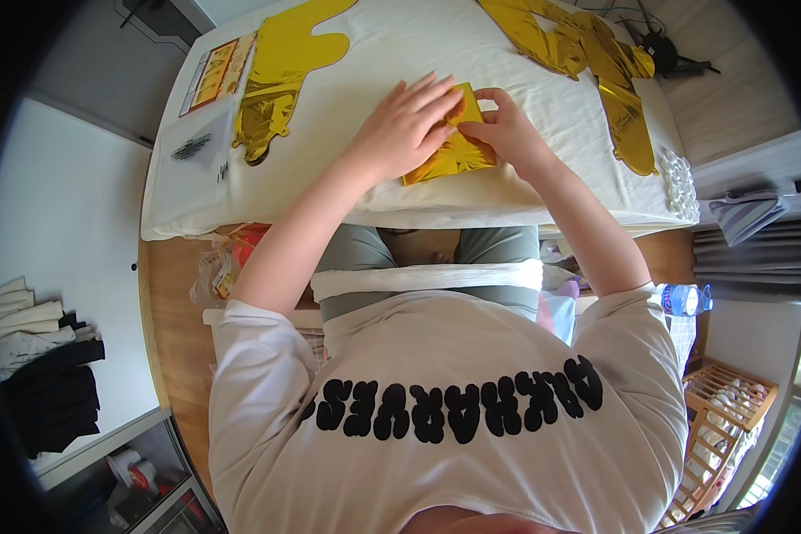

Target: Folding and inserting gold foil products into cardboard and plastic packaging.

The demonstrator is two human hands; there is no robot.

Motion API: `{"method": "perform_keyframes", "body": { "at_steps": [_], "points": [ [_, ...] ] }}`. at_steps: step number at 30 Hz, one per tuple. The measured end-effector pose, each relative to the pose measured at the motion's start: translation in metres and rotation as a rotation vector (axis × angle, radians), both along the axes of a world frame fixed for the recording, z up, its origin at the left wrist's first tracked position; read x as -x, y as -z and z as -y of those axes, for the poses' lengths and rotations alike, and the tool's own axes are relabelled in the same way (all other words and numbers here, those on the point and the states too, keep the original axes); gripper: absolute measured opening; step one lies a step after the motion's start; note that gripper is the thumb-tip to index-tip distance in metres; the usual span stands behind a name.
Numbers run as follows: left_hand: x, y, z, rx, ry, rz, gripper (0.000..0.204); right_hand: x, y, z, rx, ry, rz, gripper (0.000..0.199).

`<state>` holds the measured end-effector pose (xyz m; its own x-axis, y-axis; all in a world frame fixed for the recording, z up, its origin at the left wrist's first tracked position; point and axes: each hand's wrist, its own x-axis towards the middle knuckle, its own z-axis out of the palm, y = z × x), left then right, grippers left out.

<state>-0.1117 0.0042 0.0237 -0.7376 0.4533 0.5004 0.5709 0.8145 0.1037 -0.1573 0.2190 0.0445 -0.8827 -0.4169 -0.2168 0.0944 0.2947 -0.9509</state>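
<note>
One folded gold foil sheet (458,158) lies between the hands on the white-covered table (392,44), long axis running near to far. We find the left hand (400,132) flat across its left side; the right hand (512,138) touches its right edge, pinch unconfirmed.

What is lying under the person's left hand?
Under the left hand is a shiny gold foil piece, resting on the cream tablecloth. Whatever this hand covers cannot be seen.
</note>
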Motion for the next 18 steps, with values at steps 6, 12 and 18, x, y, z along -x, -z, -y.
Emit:
{"method": "perform_keyframes", "body": {
  "at_steps": [6, 12, 18],
  "points": [
    [0.005, 0.022, -0.002, 0.029, 0.038, 0.309, 0.061, -0.008, 0.001, -0.002, -0.226, 0.012, -0.326, 0.067],
    [0.005, 0.012, -0.008, 0.181, -0.006, 0.302, 0.064, -0.005, -0.009, -0.034, -0.507, -0.331, -1.125, 0.042],
    [0.004, 0.016, -0.007, 0.209, -0.018, 0.292, 0.072, 0.001, 0.001, -0.055, -0.443, -0.5, -0.896, 0.044]
  ]
}}
